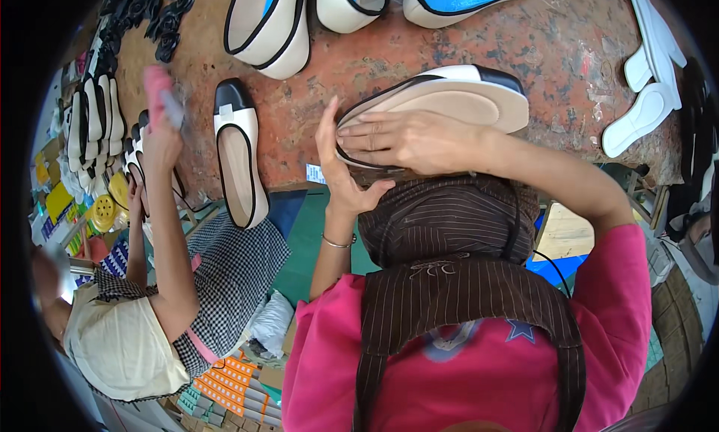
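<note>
At one o'clock in your view, the shoe [438, 96] has a smooth, matt beige insole [479, 106] and a faintly glossy black toe [500, 80]. The tabletop [374, 65] at twelve looks rough, scuffed. Your apron [464, 282], at four, is matt cloth; your bracelet [338, 242], at seven, shiny metal.

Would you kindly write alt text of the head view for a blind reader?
A person's right hand lies over a beige insole on a white, black-toed shoe, left hand at its heel end, at a reddish table. At left, a co-worker's hand holds something pink.
</note>
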A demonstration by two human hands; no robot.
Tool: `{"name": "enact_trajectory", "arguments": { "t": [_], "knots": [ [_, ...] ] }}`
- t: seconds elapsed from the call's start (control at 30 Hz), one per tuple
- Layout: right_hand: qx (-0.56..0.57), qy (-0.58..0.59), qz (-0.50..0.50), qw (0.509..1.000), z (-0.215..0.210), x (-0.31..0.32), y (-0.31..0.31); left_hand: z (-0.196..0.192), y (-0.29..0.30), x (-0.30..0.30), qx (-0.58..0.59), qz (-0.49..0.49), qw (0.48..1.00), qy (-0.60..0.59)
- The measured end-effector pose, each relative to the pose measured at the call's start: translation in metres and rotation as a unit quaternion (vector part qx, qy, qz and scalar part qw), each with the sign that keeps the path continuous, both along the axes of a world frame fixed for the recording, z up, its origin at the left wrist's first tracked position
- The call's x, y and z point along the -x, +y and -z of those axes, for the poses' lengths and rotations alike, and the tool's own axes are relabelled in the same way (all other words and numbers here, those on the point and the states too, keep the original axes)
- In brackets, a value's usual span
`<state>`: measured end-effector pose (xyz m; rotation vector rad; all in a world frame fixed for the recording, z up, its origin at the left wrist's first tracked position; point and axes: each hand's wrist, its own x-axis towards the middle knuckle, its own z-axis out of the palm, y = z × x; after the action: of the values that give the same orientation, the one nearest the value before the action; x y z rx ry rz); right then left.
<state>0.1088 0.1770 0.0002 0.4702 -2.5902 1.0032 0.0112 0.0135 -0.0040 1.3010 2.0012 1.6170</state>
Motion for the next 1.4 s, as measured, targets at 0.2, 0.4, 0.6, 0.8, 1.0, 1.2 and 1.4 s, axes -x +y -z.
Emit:
{"name": "enact_trajectory", "arguments": {
  "t": [0.2,0.4,0.6,0.8,1.0,1.2,1.4],
  "knots": [
    [-0.061,-0.135,0.047,0.988,-0.028,0.001,-0.013,0.003,-0.002,0.006,0.040,-0.011,0.999,0.001],
    [-0.165,-0.163,0.186,0.955,-0.045,-0.039,-0.006,-0.001,0.000,0.004,-0.005,-0.017,1.000,0.025],
    [-0.157,-0.079,0.480,0.860,-0.049,-0.064,0.039,-0.012,0.014,-0.064,0.118,0.015,0.993,-0.024],
    [0.131,-0.144,0.504,0.841,-0.090,-0.065,0.059,-0.019,0.036,-0.113,0.099,0.018,0.994,0.035],
    [-0.040,-0.175,0.446,0.877,-0.066,-0.111,-0.042,0.016,0.042,-0.113,0.104,0.014,0.985,0.135],
    [-0.099,-0.343,0.434,0.827,-0.046,-0.047,0.042,0.017,0.044,-0.116,0.131,0.014,0.981,0.144],
    [-0.175,-0.184,0.436,0.863,-0.042,-0.086,0.000,0.012,0.047,-0.118,0.119,0.008,0.986,0.116]
  ]
}}
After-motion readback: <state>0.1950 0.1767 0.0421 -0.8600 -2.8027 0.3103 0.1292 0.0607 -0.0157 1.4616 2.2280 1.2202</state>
